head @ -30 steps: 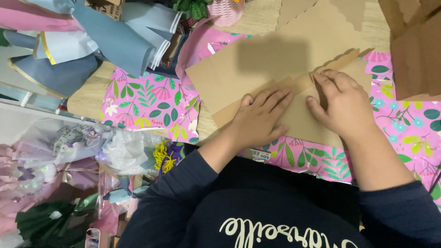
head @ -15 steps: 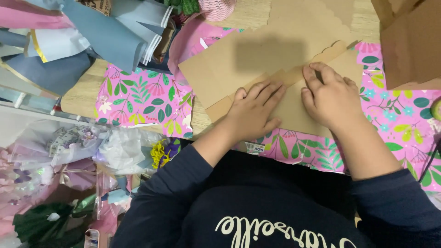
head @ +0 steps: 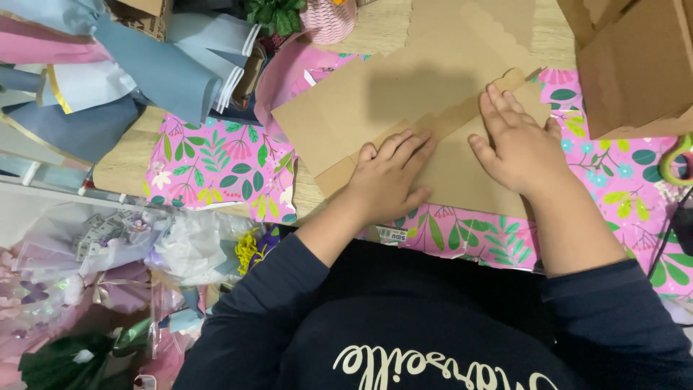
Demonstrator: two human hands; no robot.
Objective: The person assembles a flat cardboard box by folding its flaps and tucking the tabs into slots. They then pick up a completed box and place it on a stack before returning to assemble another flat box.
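A folded sheet of brown kraft paper [head: 375,101] with a scalloped edge lies on pink floral wrapping paper [head: 216,166] on a wooden table. My left hand [head: 390,177] presses flat on the lower folded flap, fingers spread and pointing up and right. My right hand [head: 516,148] lies flat on the same fold further right, fingers pointing toward the scalloped edge. Both hands touch the paper with open palms; neither grips anything.
Rolls of blue, grey and pink paper [head: 144,65] are piled at the upper left. A brown cardboard box [head: 635,65] stands at the upper right. A pink woven pot with a green plant [head: 328,18] sits at the top. Wrapped bouquets [head: 108,267] lie at the lower left.
Both hands slid a little along the fold, the right hand flattening from a pinching pose to an open palm. The view shifted slightly.
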